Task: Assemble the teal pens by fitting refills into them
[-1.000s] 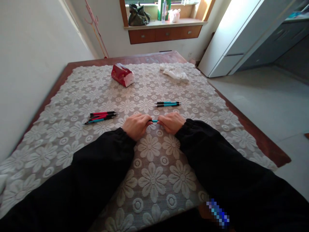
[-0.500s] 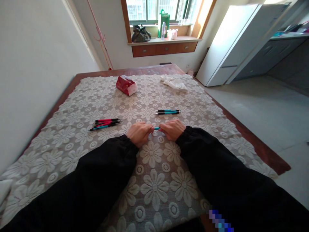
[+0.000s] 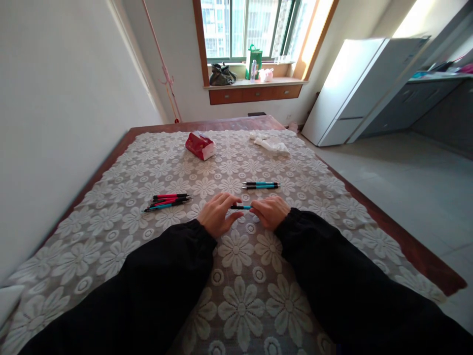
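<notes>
A teal and black pen lies level between my two hands, just above the lace tablecloth. My right hand pinches its right end. My left hand has its fingers loosened and spread at the pen's left end, touching it lightly. Two more teal pens lie side by side a little beyond my hands. To the left sits a small bunch of red and teal pens. Both my arms wear black sleeves.
A red tissue pack and a crumpled white cloth lie at the table's far end. A white wall runs along the left. A white fridge stands to the right, beyond the table's wooden edge. A windowsill holds bags.
My left hand's fingers have opened from a tight grip, so more of the pen shows. The camera has tilted up, bringing the window into view.
</notes>
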The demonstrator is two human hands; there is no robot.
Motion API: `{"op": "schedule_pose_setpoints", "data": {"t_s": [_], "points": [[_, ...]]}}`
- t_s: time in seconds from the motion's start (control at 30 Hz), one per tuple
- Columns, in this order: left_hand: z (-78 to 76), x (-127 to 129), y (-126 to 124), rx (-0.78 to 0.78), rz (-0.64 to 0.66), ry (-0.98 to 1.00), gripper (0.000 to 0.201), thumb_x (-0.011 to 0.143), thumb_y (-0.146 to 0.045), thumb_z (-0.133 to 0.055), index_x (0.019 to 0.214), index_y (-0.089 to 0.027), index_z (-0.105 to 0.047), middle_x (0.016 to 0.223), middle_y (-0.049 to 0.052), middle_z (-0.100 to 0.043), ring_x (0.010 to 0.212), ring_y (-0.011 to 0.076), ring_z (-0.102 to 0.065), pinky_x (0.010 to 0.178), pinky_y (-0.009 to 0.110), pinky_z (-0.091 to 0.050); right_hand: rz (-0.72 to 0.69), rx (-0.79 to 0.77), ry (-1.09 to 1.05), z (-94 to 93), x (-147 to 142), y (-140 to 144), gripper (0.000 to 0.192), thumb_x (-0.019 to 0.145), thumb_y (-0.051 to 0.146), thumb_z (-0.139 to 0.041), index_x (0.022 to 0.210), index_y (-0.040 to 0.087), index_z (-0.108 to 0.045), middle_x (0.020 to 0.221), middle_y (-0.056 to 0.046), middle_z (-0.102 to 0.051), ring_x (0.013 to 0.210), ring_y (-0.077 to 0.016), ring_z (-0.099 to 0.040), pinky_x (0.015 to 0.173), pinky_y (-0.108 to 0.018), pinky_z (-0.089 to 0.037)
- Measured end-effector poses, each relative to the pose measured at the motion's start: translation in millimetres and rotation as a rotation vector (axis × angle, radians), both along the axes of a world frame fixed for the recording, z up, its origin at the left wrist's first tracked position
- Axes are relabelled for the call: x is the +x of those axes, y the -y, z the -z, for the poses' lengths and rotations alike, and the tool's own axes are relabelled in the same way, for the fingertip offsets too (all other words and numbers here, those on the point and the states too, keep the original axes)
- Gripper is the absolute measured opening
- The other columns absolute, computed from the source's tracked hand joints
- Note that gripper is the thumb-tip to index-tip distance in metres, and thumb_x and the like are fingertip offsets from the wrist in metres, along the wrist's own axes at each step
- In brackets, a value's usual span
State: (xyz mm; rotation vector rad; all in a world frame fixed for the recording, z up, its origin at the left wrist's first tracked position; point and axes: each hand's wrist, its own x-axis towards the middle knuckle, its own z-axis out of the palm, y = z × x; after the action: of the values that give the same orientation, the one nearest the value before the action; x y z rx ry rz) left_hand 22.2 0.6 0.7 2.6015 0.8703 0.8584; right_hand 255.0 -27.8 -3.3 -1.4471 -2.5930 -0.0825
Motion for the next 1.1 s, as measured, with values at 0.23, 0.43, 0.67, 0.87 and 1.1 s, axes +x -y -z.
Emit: {"op": "schedule_pose_setpoints", "data": {"t_s": [0.23, 0.43, 0.67, 0.87, 1.1], "points": [[1.2, 0.1, -0.7, -0.012, -0.025, 0.015, 0.02, 0.102, -0.035, -0.053, 0.109, -0.02, -0.064, 0.099, 0.007, -0.07, 0.096, 0.0245, -0.061, 0.086, 0.04, -0.05, -0.018, 0.012, -0.026, 1.1, -0.5, 0.1, 0.035, 0.102, 0.036, -0.039, 0.087, 0.017, -0.064, 0.069, -0.005, -0.068, 0.056, -0.0148, -0.051, 0.059, -0.032, -0.018], [2.0, 0.9, -2.3, -0.024, -0.03, -0.066, 0.027, 0.105, -0.034, -0.043, 0.096, -0.021, -0.065, 0.088, 0.006, -0.069, 0.09, 0.0238, -0.061, 0.083, 0.039, -0.05, -0.06, 0.041, -0.047, 3.0, 1.0, -0.9, 0.032, 0.101, 0.035, -0.041, 0.085, 0.018, -0.063, 0.069, -0.004, -0.067, 0.057, -0.0145, -0.052, 0.059, -0.031, -0.02], [3.3, 1.1, -1.8, -0.022, -0.021, -0.085, 0.028, 0.105, -0.033, -0.044, 0.092, -0.021, -0.065, 0.087, 0.006, -0.07, 0.089, 0.0238, -0.062, 0.083, 0.04, -0.049, -0.129, 0.075, -0.109, 3.7, 2.3, -2.3, 0.027, 0.101, 0.031, -0.044, 0.086, 0.018, -0.063, 0.075, -0.005, -0.069, 0.065, -0.0153, -0.058, 0.063, -0.03, -0.028], [2.9, 1.4, -1.7, -0.019, -0.002, -0.057, 0.018, 0.099, -0.037, -0.058, 0.105, -0.021, -0.065, 0.096, 0.006, -0.071, 0.093, 0.0248, -0.063, 0.085, 0.042, -0.049, -0.171, 0.106, -0.151, 5.1, 2.4, -4.8, 0.023, 0.101, 0.029, -0.048, 0.093, 0.017, -0.066, 0.082, -0.005, -0.071, 0.074, -0.0184, -0.064, 0.069, -0.031, -0.036], [1.1, 0.9, -0.6, -0.019, -0.037, -0.006, 0.023, 0.098, -0.039, -0.059, 0.115, -0.024, -0.062, 0.103, 0.006, -0.07, 0.1, 0.0263, -0.061, 0.089, 0.043, -0.05, -0.197, 0.149, -0.224, 7.9, 3.0, -5.2, 0.021, 0.099, 0.024, -0.05, 0.114, 0.019, -0.064, 0.091, -0.006, -0.074, 0.08, -0.0206, -0.068, 0.074, -0.033, -0.044]]}}
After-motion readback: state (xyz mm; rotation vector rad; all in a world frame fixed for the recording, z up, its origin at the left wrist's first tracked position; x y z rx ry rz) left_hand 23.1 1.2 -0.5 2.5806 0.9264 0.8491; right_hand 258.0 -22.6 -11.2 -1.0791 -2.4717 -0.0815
